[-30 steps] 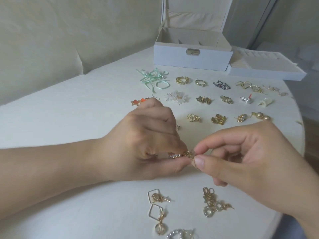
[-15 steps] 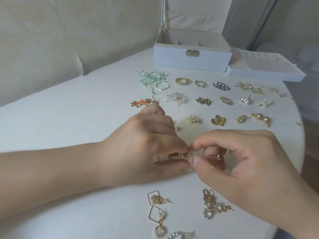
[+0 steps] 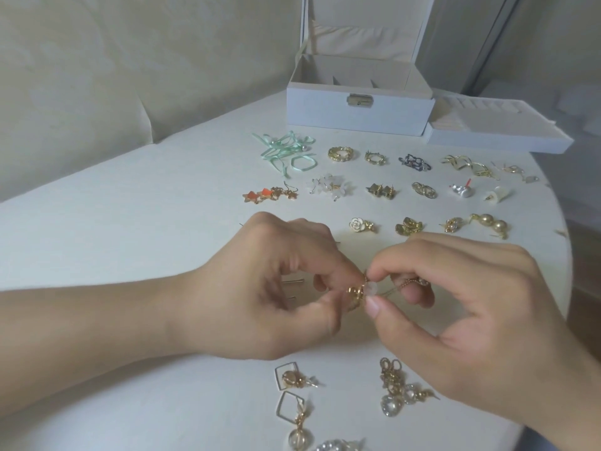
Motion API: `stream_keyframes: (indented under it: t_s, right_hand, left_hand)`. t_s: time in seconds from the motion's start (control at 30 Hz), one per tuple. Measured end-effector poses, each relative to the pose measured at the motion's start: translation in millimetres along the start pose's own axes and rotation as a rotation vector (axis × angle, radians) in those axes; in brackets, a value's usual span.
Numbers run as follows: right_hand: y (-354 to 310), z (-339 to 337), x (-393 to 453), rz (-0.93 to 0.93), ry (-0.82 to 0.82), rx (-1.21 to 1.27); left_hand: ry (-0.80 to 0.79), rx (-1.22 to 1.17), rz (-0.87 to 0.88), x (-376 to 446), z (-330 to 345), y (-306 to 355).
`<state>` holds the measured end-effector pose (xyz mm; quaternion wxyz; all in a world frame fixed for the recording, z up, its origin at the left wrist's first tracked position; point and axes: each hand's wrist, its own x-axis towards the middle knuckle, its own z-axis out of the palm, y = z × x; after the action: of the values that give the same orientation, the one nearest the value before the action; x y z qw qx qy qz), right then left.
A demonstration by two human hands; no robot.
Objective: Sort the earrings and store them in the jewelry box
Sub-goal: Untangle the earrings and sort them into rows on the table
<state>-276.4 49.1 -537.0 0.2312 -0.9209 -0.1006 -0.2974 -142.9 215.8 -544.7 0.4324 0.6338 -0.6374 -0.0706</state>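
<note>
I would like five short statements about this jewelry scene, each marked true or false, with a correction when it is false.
1. The jewelry box stands with its lid open. True.
2. Both hands work on one small gold earring. True: the left hand pinches it and the right hand pinches the clear backing at its end.
3. The mint green ribbon earrings lie inside the box. False: they lie on the table, in front of the box.
4. The removable tray sits left of the box. False: it sits to its right.
5. The orange star earrings lie on the table. True.
</note>
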Motion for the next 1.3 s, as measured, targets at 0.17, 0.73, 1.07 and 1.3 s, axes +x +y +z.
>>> stream_keyframes:
  t_s: [0.17, 0.73, 1.07, 1.3]
  right_hand:
    - [5.1, -2.2, 1.6, 0.038, -0.022, 0.094]
    - [21.6, -1.7, 3.8, 0.153, -0.003, 0.167]
    - [28.3, -3.1, 2.3, 0.151, -0.086, 0.099]
    - [45.4, -21.8, -0.3, 0.175, -0.291, 0.196]
  left_hand:
    - [0.022, -0.059, -0.051, 0.5, -1.7, -2.5]
    - [0.179, -0.255, -0.177, 6.3, -1.1, -3.3]
    - [0.220, -0.070, -0.242, 8.9, -5.1, -11.4]
    - [0.060, 0.192, -0.135, 7.4, -5.5, -15.4]
